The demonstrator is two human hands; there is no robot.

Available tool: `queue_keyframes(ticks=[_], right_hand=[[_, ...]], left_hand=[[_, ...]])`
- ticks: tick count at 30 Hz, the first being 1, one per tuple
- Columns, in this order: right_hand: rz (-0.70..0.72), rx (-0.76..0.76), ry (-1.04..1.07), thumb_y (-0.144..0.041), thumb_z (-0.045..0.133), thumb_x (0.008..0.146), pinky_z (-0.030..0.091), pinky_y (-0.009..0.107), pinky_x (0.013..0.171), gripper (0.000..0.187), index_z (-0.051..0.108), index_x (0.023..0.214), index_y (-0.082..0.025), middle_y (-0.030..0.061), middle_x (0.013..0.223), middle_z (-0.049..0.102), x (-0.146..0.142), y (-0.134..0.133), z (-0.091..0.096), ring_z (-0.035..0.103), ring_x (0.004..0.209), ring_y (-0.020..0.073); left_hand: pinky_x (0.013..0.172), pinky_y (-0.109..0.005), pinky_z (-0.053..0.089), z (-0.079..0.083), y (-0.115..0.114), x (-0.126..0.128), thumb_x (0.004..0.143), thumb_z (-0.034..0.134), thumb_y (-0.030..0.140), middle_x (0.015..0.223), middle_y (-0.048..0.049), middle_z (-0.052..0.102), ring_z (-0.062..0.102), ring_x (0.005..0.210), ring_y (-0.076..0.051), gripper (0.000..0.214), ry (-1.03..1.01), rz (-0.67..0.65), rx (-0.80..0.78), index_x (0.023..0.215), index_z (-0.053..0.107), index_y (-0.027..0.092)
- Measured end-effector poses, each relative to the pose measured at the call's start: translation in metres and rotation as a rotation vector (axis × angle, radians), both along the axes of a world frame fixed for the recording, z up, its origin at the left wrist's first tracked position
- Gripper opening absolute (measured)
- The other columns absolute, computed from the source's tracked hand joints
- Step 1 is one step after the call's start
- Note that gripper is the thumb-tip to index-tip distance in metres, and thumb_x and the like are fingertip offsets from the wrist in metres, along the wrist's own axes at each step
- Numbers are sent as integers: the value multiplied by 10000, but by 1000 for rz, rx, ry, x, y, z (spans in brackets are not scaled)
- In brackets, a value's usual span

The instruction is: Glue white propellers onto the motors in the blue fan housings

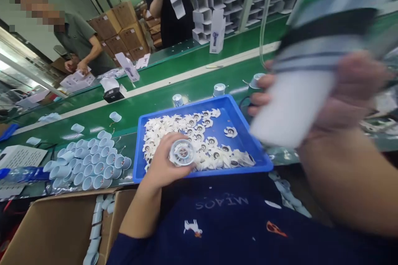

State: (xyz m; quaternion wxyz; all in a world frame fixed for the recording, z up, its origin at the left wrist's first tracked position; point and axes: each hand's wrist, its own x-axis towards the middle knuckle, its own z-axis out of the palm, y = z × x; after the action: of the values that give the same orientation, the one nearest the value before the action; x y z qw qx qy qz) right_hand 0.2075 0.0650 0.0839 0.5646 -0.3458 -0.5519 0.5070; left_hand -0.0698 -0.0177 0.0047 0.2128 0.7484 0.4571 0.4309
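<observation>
A clear round housing [182, 152] is grasped by the left fingers [164, 149] above the near edge of the blue tray [202, 176]; a blurred white sleeve [292, 107] is clenched by the right fingers [261, 99] over the green tabletop [93, 112].

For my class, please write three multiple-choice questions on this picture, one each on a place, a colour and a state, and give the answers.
1. Where is the clear round part in the left hand?
A. Over the plastic tray
B. Over the cardboard box
C. Over the pale blue cups

2. What colour is that tray?
A. Red
B. Green
C. Blue

3. What state is the white tube in?
A. Held up in the right hand
B. Lying in the box
C. Standing on the belt

Answers:
1. A, the hand is above the white fan parts in the tray.
2. C, its rim shows blue.
3. A, fingers wrap around it.
</observation>
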Motion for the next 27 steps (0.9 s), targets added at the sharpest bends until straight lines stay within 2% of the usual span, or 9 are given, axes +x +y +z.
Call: queue_keyframes(ticks=[1,2,4,9,14,17,21,24,27], right_hand=[[207,-113,249,-597,557,739,486,304,606,472,579,990,-197,-93,803,642,-14,-3,3,630,656,109],[286,-123,368,-554,746,614,524,299,583,522,572,955,-200,-66,783,650,-29,-5,5,637,636,140],[365,-79,487,-520,898,521,567,297,536,621,564,934,-197,-16,793,657,-56,-10,5,650,623,175],[390,-13,442,-500,910,612,566,258,523,653,472,977,-183,19,828,635,-77,-29,-3,644,663,165],[330,-38,353,-420,900,600,564,269,550,603,424,901,-204,-17,720,617,-67,-39,-1,626,617,158],[339,-1,307,-422,877,648,590,306,679,553,452,924,-198,-5,786,637,-61,-41,-1,651,714,170],[363,30,334,-438,878,674,586,328,780,624,430,1043,-207,29,932,641,-57,-42,-7,662,853,194],[352,8,394,-430,885,677,582,292,653,631,415,1035,-207,25,901,641,-62,-42,-7,652,753,176],[293,-94,503,-487,932,563,576,304,533,722,447,1009,-194,15,827,642,-63,-35,-7,642,630,181]], left_hand=[[1046,-468,450,-1,1,14,700,769,196,1236,-72,621,574,1187,-279,560,100,-22,14,1220,577,273],[1088,-499,410,-3,0,26,697,737,156,1292,-84,608,538,1251,-300,602,167,-39,30,1260,557,267],[1068,-494,427,-4,-3,41,676,702,115,1295,-95,620,544,1250,-314,640,215,-56,21,1280,541,247],[726,-337,529,-1,-15,57,655,860,386,891,-33,688,648,794,-216,438,39,-59,-128,986,644,197],[679,-315,526,-1,-16,67,686,827,470,819,-24,668,633,722,-180,394,-90,-96,-113,874,642,178],[657,-318,532,-4,-15,71,691,807,466,784,-16,661,621,690,-171,364,-93,-94,-109,842,627,187],[684,-340,556,-3,-19,72,691,801,456,802,-21,674,640,713,-185,348,-71,-64,-135,850,628,201],[720,-356,573,3,-23,73,676,821,454,866,-42,699,670,771,-214,396,-103,-79,-218,929,656,198],[734,-365,586,7,-22,68,660,851,497,937,-60,734,700,827,-249,577,-86,-193,-444,1126,661,215]])
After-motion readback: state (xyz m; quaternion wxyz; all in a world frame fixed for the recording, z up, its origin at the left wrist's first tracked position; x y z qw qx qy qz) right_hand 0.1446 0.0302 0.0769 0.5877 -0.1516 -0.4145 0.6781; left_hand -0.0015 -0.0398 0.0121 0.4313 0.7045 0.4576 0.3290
